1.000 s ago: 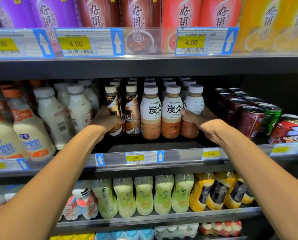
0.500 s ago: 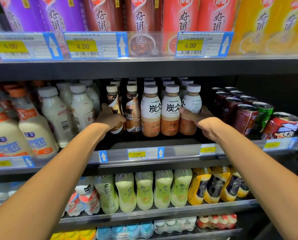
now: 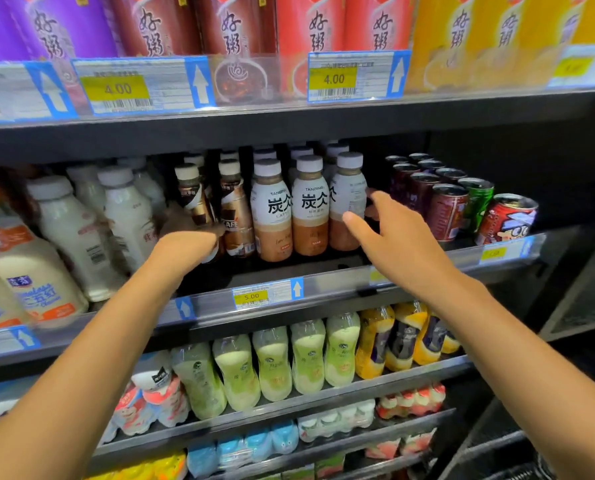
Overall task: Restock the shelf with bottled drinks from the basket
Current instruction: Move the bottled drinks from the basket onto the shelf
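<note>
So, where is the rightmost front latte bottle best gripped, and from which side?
Grip the rightmost latte bottle round its straight lower body, probably from the right: it stands upright, close against the next bottle on its left, while a gap before the cans leaves room.

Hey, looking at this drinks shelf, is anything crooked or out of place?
The red can at the right end of the middle shelf leans over, unlike the upright cans beside it. The rightmost latte bottle is turned, label facing sideways.
</note>
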The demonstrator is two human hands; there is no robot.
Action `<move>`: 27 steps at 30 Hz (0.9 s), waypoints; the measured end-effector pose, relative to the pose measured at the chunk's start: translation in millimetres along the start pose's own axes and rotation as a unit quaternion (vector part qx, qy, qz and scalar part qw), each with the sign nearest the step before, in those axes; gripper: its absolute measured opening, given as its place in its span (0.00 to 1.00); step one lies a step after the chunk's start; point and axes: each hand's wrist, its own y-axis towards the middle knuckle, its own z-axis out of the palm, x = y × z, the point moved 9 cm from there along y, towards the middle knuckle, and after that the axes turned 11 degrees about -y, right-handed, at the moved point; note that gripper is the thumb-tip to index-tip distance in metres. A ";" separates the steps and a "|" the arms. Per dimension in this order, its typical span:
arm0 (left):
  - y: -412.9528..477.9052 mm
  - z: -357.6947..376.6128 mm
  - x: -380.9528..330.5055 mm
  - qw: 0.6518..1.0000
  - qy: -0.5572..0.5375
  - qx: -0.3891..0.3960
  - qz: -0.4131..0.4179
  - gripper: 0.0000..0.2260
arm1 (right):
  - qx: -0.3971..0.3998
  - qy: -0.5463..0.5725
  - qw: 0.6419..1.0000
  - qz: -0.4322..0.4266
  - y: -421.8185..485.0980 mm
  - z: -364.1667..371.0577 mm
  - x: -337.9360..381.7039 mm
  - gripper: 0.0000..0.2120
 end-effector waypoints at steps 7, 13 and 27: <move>-153.4 21.8 -84.7 0.947 0.124 0.043 0.292 0.18 | -0.004 -0.246 0.964 -0.101 -67.7 -19.6 18.4 0.18; -270.8 131.8 -115.3 0.839 0.236 0.212 0.443 0.22 | -0.017 -0.324 0.946 -0.021 -145.4 -43.8 -64.1 0.18; -512.3 496.7 -164.5 0.632 0.223 0.464 0.579 0.09 | 0.027 -0.365 0.860 0.356 -352.9 -118.2 -403.7 0.18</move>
